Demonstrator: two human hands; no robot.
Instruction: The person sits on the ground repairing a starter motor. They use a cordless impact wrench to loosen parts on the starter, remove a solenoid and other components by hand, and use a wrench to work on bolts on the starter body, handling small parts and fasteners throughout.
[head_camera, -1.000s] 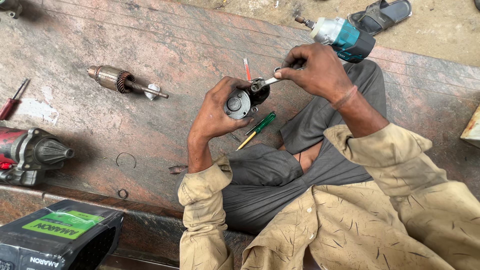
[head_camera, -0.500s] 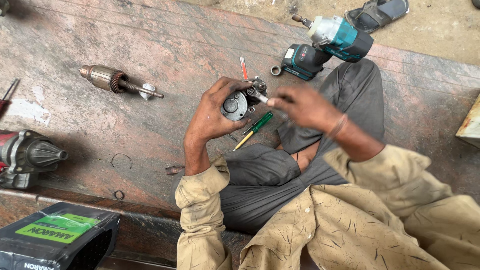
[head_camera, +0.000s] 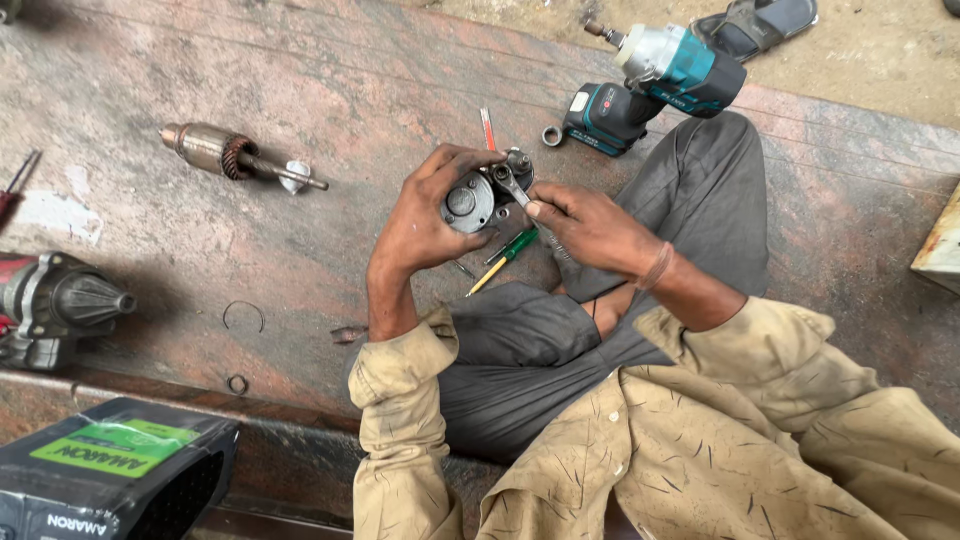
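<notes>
While your left hand grips the round metal motor housing above your lap, your right hand is closed around a small spanner set on its bolt. Just below lies a green-handled screwdriver; a teal impact wrench rests near your knee.

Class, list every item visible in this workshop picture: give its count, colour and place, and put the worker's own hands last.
round metal part: 1, grey, held in left hand
spanner: 1, silver, in right hand, head on the part
screwdriver: 1, green and yellow, under the hands
impact driver: 1, teal and black, top right
armature: 1, copper and steel, upper left
starter motor: 1, grey, left edge
battery: 1, black with green label, bottom left
wire clip: 1, dark, on the slab
sandal: 1, dark, top right
left hand: gripping the part
right hand: gripping the spanner
</notes>
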